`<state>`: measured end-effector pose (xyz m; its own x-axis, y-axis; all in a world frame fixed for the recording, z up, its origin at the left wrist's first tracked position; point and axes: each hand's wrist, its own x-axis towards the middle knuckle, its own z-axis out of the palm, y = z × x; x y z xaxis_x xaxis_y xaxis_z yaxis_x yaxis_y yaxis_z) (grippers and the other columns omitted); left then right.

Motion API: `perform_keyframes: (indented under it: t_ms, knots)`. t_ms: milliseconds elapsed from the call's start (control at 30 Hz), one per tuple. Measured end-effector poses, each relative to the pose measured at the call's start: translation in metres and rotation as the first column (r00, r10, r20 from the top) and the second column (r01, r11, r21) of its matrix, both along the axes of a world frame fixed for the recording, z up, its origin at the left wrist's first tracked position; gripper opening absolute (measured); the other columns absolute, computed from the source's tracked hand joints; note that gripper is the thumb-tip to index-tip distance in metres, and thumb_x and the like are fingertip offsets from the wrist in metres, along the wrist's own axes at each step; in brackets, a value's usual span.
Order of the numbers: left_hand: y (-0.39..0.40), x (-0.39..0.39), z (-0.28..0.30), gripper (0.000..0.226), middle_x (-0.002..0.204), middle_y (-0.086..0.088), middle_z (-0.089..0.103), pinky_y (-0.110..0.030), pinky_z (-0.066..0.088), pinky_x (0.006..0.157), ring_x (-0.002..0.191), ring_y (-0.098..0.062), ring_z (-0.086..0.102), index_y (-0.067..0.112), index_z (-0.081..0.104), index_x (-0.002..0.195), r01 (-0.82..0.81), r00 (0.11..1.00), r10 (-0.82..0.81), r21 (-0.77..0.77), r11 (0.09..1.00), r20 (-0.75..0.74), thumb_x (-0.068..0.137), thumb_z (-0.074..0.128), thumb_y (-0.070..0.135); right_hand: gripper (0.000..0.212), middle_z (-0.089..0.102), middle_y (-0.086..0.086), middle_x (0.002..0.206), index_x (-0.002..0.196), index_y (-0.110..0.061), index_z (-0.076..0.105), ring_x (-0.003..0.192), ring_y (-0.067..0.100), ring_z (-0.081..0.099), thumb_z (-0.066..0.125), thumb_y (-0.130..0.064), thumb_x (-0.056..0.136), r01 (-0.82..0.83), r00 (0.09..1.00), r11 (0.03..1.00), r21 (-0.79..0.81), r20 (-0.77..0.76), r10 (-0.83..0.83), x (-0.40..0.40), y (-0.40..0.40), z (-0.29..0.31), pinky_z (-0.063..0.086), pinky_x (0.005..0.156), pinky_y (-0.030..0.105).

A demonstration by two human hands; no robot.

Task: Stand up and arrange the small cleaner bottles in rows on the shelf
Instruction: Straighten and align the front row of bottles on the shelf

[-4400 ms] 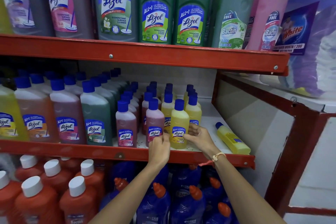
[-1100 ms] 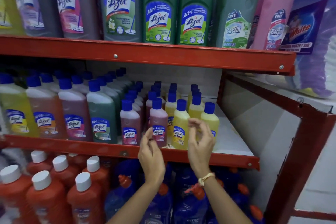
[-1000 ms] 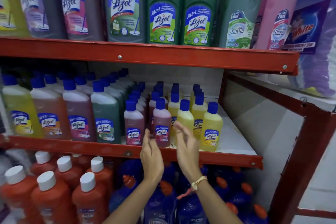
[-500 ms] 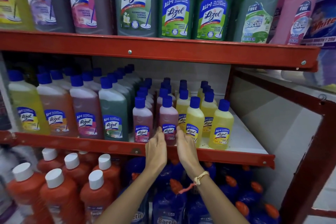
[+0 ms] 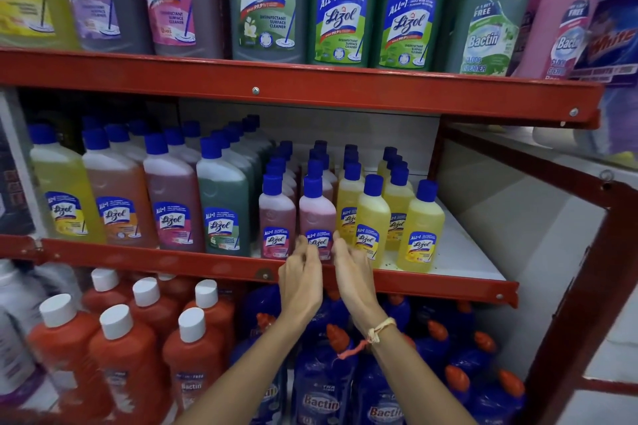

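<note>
Small blue-capped Lizol bottles stand upright in rows on the middle shelf [image 5: 138, 256]: two pink rows on the left, yellow rows on the right. The front pink bottle [image 5: 316, 209] of the second row is between my hands. My left hand [image 5: 299, 281] reaches up with its fingertips on the bottle's label at the lower left. My right hand [image 5: 355, 278] has its fingertips at the bottle's lower right, beside the front yellow bottle [image 5: 373, 217]. Neither hand is closed around it. Another yellow bottle [image 5: 421, 228] stands alone at the far right front.
Larger Lizol bottles [image 5: 221, 203] fill the left of the same shelf, touching the pink rows. Bare white shelf board [image 5: 462, 252] lies right of the yellow bottles. Big bottles line the upper shelf [image 5: 310, 88]. Orange bottles [image 5: 124, 355] and blue Bactin bottles [image 5: 321, 393] stand below. A red upright [image 5: 587, 304] bounds the right.
The yellow bottle that lay on its side now stands upright at the right front. Both hands have dropped and come together around the front pink bottle.
</note>
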<state>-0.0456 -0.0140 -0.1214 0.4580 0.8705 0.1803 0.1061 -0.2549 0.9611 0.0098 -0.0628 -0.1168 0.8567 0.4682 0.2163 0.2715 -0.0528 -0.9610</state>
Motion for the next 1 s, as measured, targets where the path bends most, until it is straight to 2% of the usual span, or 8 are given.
perform_keyframes:
  t_ms: [267, 500, 567, 633, 700, 833, 933, 1000]
  knots:
    - [-0.005, -0.005, 0.006, 0.046, 0.137, -0.012, 0.053, -0.025, 0.03, 0.091, 0.126, -0.026, 0.046, 0.014, 0.039, 0.139, 0.021, 0.999, -0.02, 0.027, 0.999, -0.026, 0.097, 0.03, 0.028, 0.049, 0.072, 0.003, 0.084, 0.088, -0.011, 0.072, 0.084, 0.014, 0.065, 0.038, -0.044, 0.097, -0.017, 0.998, 1.0, -0.002, -0.057, 0.017, -0.005, 0.002, -0.006, 0.05, 0.083, 0.036]
    - [-0.003, -0.01, 0.003, 0.046, 0.15, -0.005, 0.039, -0.031, 0.027, 0.112, 0.137, -0.023, 0.036, 0.015, 0.039, 0.14, 0.041, 0.998, -0.041, 0.013, 0.999, -0.04, 0.096, 0.035, 0.027, 0.043, 0.058, -0.002, 0.133, 0.139, -0.015, 0.05, 0.099, 0.006, 0.057, 0.039, -0.025, 0.098, -0.074, 0.997, 0.995, -0.062, 0.033, 0.077, -0.004, -0.01, 0.0, 0.039, 0.081, 0.019]
    - [-0.009, -0.015, 0.0, 0.042, 0.143, -0.005, 0.049, -0.029, 0.03, 0.11, 0.134, -0.019, 0.042, 0.015, 0.048, 0.135, -0.013, 1.0, 0.013, 0.034, 0.999, 0.01, 0.094, 0.038, 0.024, 0.04, 0.049, -0.014, 0.137, 0.13, -0.011, 0.06, 0.116, 0.014, 0.058, 0.042, -0.026, 0.097, -0.084, 0.996, 0.994, -0.074, 0.032, 0.086, -0.002, -0.015, -0.002, 0.045, 0.081, 0.02]
    - [-0.018, -0.018, -0.005, 0.036, 0.11, 0.003, 0.069, -0.011, 0.039, 0.093, 0.107, 0.006, 0.058, 0.015, 0.057, 0.125, -0.072, 0.995, 0.066, 0.073, 0.995, 0.079, 0.094, 0.04, 0.019, 0.042, 0.047, -0.015, 0.141, 0.127, -0.007, 0.061, 0.096, 0.004, 0.062, 0.044, -0.029, 0.094, -0.05, 0.998, 0.996, -0.074, 0.045, 0.054, 0.001, -0.02, -0.006, 0.043, 0.071, 0.014]
    - [-0.028, -0.014, -0.012, 0.032, 0.082, 0.018, 0.064, -0.003, 0.042, 0.076, 0.078, 0.02, 0.057, 0.017, 0.063, 0.117, -0.058, 0.992, 0.046, 0.099, 0.993, 0.114, 0.093, 0.041, 0.017, 0.04, 0.065, -0.003, 0.126, 0.127, -0.013, 0.062, 0.062, 0.008, 0.055, 0.046, -0.028, 0.093, 0.06, 0.997, 0.997, -0.044, 0.043, -0.058, 0.004, -0.03, -0.01, 0.039, 0.054, 0.018]
    - [-0.041, 0.011, -0.007, 0.033, 0.106, 0.014, 0.064, -0.002, 0.038, 0.076, 0.088, 0.008, 0.053, 0.02, 0.058, 0.122, 0.092, 0.988, -0.103, 0.095, 0.991, 0.118, 0.096, 0.038, 0.022, 0.037, 0.064, 0.0, 0.058, 0.127, -0.018, 0.063, 0.053, 0.014, 0.051, 0.048, -0.023, 0.094, 0.258, 0.965, 0.964, 0.063, 0.017, -0.26, 0.01, -0.048, -0.009, 0.042, 0.052, 0.026]
    - [-0.04, 0.036, 0.004, 0.041, 0.119, 0.005, 0.056, -0.018, 0.034, 0.092, 0.105, -0.003, 0.047, 0.017, 0.044, 0.135, 0.172, 0.98, -0.176, 0.05, 0.984, 0.092, 0.098, 0.03, 0.025, 0.042, 0.073, 0.012, 0.104, 0.137, -0.014, 0.053, 0.091, 0.024, 0.067, 0.045, -0.018, 0.096, 0.246, 0.969, 0.968, 0.051, -0.003, -0.246, 0.014, -0.056, 0.001, 0.049, 0.08, 0.04]
    - [-0.038, 0.052, 0.012, 0.046, 0.124, 0.004, 0.054, -0.027, 0.035, 0.102, 0.113, -0.012, 0.049, 0.014, 0.04, 0.137, 0.201, 0.979, -0.201, 0.012, 0.98, 0.037, 0.097, 0.024, 0.031, 0.044, 0.062, 0.012, 0.128, 0.142, -0.014, 0.045, 0.117, 0.027, 0.057, 0.041, -0.018, 0.098, 0.197, 0.98, 0.98, 0.015, -0.012, -0.196, 0.017, -0.059, 0.006, 0.044, 0.093, 0.037]
